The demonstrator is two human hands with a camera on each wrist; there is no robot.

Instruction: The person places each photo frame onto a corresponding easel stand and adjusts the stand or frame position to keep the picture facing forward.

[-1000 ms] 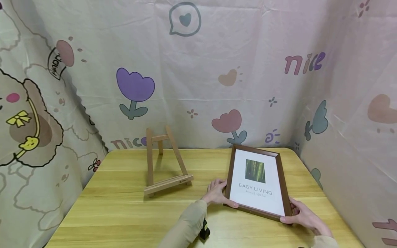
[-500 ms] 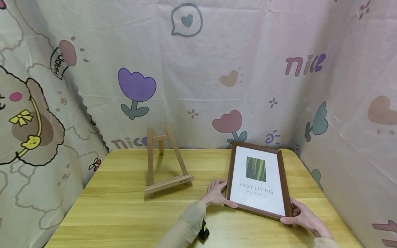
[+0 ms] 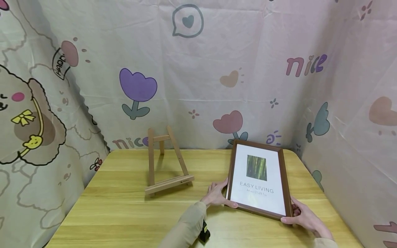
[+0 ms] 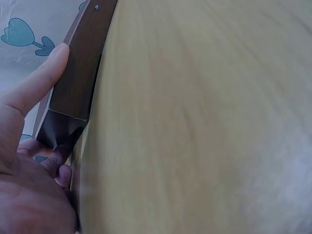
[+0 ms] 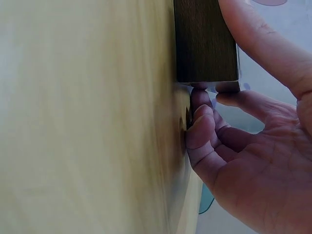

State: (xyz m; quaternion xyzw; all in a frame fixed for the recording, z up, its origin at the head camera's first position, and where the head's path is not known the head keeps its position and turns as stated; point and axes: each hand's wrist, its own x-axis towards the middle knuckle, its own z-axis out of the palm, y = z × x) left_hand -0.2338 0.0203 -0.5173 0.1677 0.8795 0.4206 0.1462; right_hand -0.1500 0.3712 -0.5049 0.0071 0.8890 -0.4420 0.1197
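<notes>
A brown picture frame (image 3: 260,203) with a white "EASY LIVING" insert and a small green forest picture is at the right of the table, its far edge tipped up. My left hand (image 3: 216,196) holds its near left corner, thumb along the front edge and fingers at the left side. At the near right corner my right hand (image 3: 305,216) grips it, thumb on the front. In the left wrist view the thumb presses the dark frame edge (image 4: 78,80), with fingers curled beneath the corner. The right wrist view has the fingers curled close under the frame's end (image 5: 207,44).
A small wooden easel (image 3: 170,184) stands upright on the wood-grain table (image 3: 118,213), left of the frame. Patterned cloth (image 3: 192,69) hangs behind the table and along both sides. A small black object (image 3: 204,234) shows beside the left sleeve.
The picture frame's far edge has risen a little, while both hands keep hold of its near corners. The easel stays where it stood; the head view has shifted slightly.
</notes>
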